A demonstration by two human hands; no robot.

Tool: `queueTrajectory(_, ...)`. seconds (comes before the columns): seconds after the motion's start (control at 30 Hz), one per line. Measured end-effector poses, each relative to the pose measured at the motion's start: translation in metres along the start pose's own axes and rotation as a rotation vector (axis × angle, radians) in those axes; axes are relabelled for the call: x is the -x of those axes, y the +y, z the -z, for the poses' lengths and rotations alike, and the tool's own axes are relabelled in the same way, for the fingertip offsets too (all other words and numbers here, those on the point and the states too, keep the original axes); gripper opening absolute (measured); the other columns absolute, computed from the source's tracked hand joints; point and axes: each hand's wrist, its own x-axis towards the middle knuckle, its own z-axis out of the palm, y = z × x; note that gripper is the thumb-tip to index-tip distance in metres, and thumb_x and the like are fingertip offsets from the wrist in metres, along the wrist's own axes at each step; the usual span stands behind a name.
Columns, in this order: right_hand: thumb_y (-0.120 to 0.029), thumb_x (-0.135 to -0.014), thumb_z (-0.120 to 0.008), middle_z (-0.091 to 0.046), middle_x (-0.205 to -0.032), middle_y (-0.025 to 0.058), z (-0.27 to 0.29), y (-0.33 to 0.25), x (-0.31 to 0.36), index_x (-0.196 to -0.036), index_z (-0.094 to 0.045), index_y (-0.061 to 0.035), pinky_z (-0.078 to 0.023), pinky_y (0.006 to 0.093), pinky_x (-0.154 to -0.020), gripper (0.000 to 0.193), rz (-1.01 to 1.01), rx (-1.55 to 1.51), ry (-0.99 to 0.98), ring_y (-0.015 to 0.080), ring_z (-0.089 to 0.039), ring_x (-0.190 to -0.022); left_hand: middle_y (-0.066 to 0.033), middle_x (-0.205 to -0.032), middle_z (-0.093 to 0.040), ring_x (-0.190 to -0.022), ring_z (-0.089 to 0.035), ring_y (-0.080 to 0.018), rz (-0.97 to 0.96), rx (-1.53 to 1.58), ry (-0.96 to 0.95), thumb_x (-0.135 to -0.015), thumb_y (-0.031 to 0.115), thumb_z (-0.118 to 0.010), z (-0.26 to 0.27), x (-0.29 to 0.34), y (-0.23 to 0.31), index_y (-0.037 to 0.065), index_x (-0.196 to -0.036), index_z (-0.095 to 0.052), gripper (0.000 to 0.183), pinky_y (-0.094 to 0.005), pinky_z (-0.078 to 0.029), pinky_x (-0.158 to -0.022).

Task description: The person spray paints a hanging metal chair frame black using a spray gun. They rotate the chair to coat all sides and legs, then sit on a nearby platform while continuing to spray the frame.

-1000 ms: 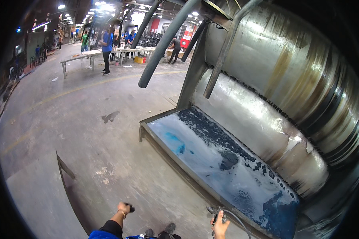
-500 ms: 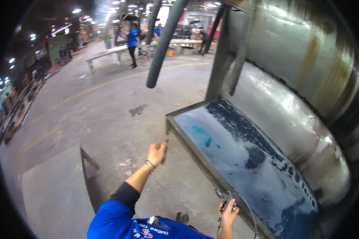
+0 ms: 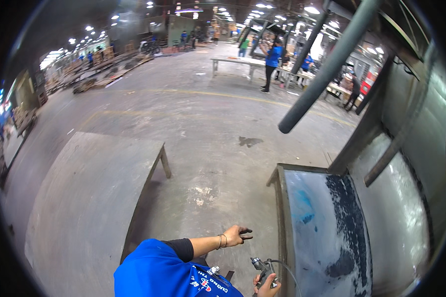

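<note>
My right hand (image 3: 267, 288), low in the view, grips a spray gun (image 3: 264, 271) with a metal head and a thin hose (image 3: 288, 270) curving off to the right. Bare and stretched out in front of my body, my left hand (image 3: 238, 235) has its fingers apart and holds nothing. Its fingertips look dark, as if stained. Just right of both hands stands a metal-edged trough (image 3: 282, 213) of bluish, foam-streaked liquid with dark patches.
A wide grey table (image 3: 94, 183) stands to the left. Dark grey bars (image 3: 332, 69) hang at the upper right, before a shiny metal wall (image 3: 396, 198). Farther back, a person in blue (image 3: 272, 57) stands by a long bench (image 3: 238, 60); other people are beyond.
My view has swung left, bringing the left table more into sight. My left hand has come down and nearer my body, its fingers spreading from a closed shape. My right hand keeps the spray gun.
</note>
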Motion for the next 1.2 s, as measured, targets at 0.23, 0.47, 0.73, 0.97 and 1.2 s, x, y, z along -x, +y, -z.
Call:
queueTrajectory(0.23,-0.045,-0.107,-0.058,-0.062,-0.064,0.0026,-0.006,-0.001,-0.014,-0.086,-0.068,-0.0042,-0.04,0.0259,-0.043,0.047,0.051,-0.031,-0.108,0.0102,-0.053,-0.048,-0.0116,-0.104,-0.08,-0.1,-0.077,-0.0189,0.067,-0.119,0.036,-0.082,0.019,-0.086,0.017,0.026,0.025,-0.002,-0.111,-0.077,0.037,-0.0293,-0.059,-0.09)
queueTrajectory(0.47,-0.046,-0.107,-0.058,-0.059,-0.06,0.0005,-0.023,-0.069,0.004,-0.077,-0.068,-0.0039,-0.034,0.0261,-0.041,0.052,0.121,-0.002,-0.185,0.0083,-0.051,-0.046,-0.0103,-0.098,-0.081,-0.093,-0.078,-0.018,0.136,-0.226,0.071,-0.087,0.032,-0.081,0.023,0.029,0.024,0.002,-0.108,-0.079,0.036,-0.0307,-0.059,-0.084)
queueTrajectory(0.73,-0.048,-0.105,-0.061,-0.058,-0.056,0.0,-0.022,-0.05,-0.004,-0.074,-0.068,-0.0055,-0.032,0.0275,-0.039,0.053,0.09,-0.045,-0.092,0.0084,-0.048,-0.041,-0.0097,-0.108,-0.08,-0.099,-0.077,-0.021,-0.108,-0.184,0.12,-0.095,0.028,-0.073,0.015,0.017,0.008,0.005,-0.114,-0.079,0.03,-0.0315,-0.058,-0.09)
queueTrajectory(0.97,-0.048,-0.103,-0.064,-0.061,-0.058,-0.0006,-0.013,-0.039,-0.011,-0.076,-0.071,-0.0065,-0.036,0.0287,-0.041,0.05,0.102,-0.02,-0.116,0.0083,-0.051,-0.045,-0.0119,-0.109,-0.079,-0.099,-0.077,-0.0207,0.142,-0.314,0.003,-0.096,0.025,-0.072,0.023,0.014,0.017,0.005,-0.114,-0.079,0.028,-0.0315,-0.059,-0.09)
queueTrajectory(1.2,-0.044,-0.102,-0.066,-0.066,-0.065,-0.0003,-0.014,-0.064,0.005,-0.085,-0.074,-0.0046,-0.043,0.0275,-0.047,0.044,0.071,-0.102,-0.148,0.0091,-0.058,-0.053,-0.0116,-0.114,-0.078,-0.095,-0.078,-0.0197,0.109,-0.126,-0.037,-0.099,0.024,-0.067,0.012,0.013,0.0,0.007,-0.123,-0.076,0.03,-0.0271,-0.059,-0.092)
